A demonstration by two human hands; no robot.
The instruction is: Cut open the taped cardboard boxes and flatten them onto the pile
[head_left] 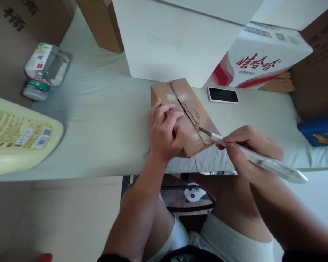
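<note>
A small brown cardboard box point(190, 98) lies at a slant near the table's front edge, with a slit and ragged marks along its top seam. My left hand point(166, 131) grips its left side, the fingers bent over the top face. In my right hand point(248, 147) is a white-handled utility knife point(276, 168), its handle passing between thumb and fingers. The narrow metal blade points left and its tip meets the box top close to the seam, toward the near end. Bits of clear tape show on the box.
Behind the box stands a large white carton point(166, 43). A phone point(223, 95) lies to its right, near a red-and-white carton point(251, 62). At left are a clear plastic bottle point(47, 71) and a big pale-yellow jug point(22, 134). A blue package point(319, 131) sits far right.
</note>
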